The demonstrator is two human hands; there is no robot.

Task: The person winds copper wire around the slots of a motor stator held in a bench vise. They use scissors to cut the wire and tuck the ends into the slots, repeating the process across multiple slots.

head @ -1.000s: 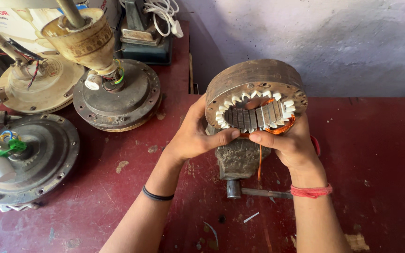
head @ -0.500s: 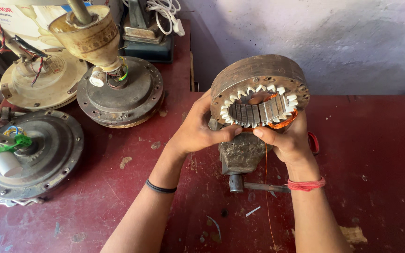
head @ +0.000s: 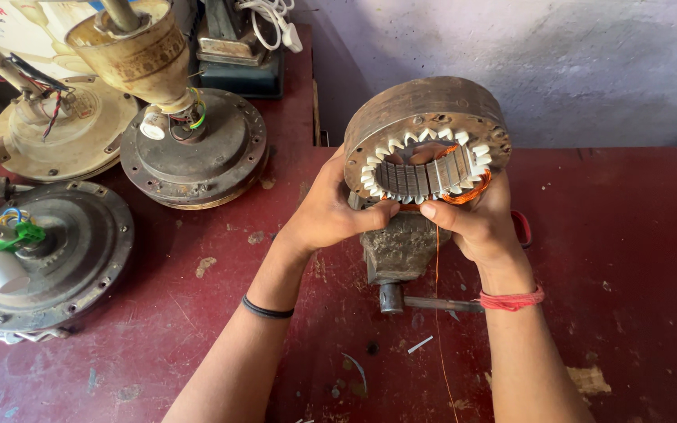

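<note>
Red, chipped desk (head: 636, 258) against a grey wall; three ceiling-fan motor housings (head: 194, 149) stand at its left. From the head view we find the left hand (head: 329, 210) and right hand (head: 473, 223) closed around a rusty fan stator (head: 426, 133), held above a small bench vise (head: 398, 249). Each grip is narrow, thumbs pressed on the lower rim by the white slot insulators. A copper wire (head: 436, 258) hangs from the core (winding appears underway). We judge the next move calls for steady wire tension.
</note>
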